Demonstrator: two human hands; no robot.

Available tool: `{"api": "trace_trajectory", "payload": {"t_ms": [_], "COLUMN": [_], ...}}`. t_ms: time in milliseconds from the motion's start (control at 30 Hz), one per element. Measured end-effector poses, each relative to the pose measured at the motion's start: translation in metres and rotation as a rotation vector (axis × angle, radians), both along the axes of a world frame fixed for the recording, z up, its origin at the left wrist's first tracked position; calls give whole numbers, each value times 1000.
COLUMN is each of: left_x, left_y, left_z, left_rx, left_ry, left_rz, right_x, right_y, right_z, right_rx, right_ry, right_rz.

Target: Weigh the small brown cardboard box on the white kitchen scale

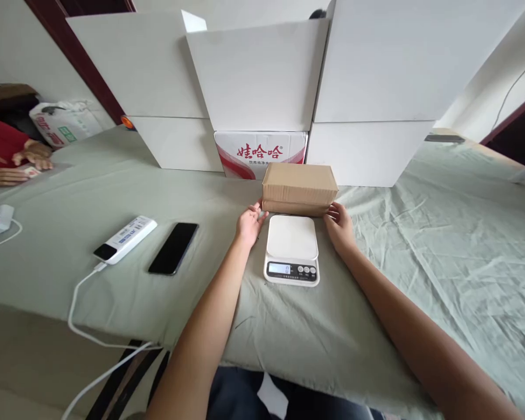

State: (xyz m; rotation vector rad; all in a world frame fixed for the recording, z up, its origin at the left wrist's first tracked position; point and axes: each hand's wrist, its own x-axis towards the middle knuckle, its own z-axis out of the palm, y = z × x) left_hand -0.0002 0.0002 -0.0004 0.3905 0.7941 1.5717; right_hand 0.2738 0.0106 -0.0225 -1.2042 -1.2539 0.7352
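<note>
A closed brown cardboard box [298, 189] is just behind a white kitchen scale [292, 248]. My left hand [250, 224] grips the box at its lower left corner, and some of those fingertips are hidden beside it. At the lower right corner my right hand [339, 224] has its fingers on the box's side, partly out of sight. Whether the box's underside rests fully on the cloth I cannot tell. The scale's plate is bare and its lit display [280, 269] appears to read 0.
White boxes [258, 76] are stacked at the back, one with red lettering [260, 153]. A black phone [174, 248] and a white power strip [126, 239] with a cable lie to the left. Another person's hands [32, 156] are at the far left, over the green tablecloth [114, 192].
</note>
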Motion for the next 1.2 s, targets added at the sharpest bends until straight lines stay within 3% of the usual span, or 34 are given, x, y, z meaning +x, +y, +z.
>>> {"api": "trace_trajectory", "payload": {"t_ms": [733, 1200], "left_x": [1, -3], "left_y": [-4, -1], "left_z": [1, 1], "left_rx": [92, 41], "left_ry": [68, 24], "left_rz": [13, 72], "right_x": [2, 4], "right_y": [-5, -10], "right_z": [3, 9], "right_rx": [75, 113], "right_ry": [-30, 198], "right_rz": [29, -11]}}
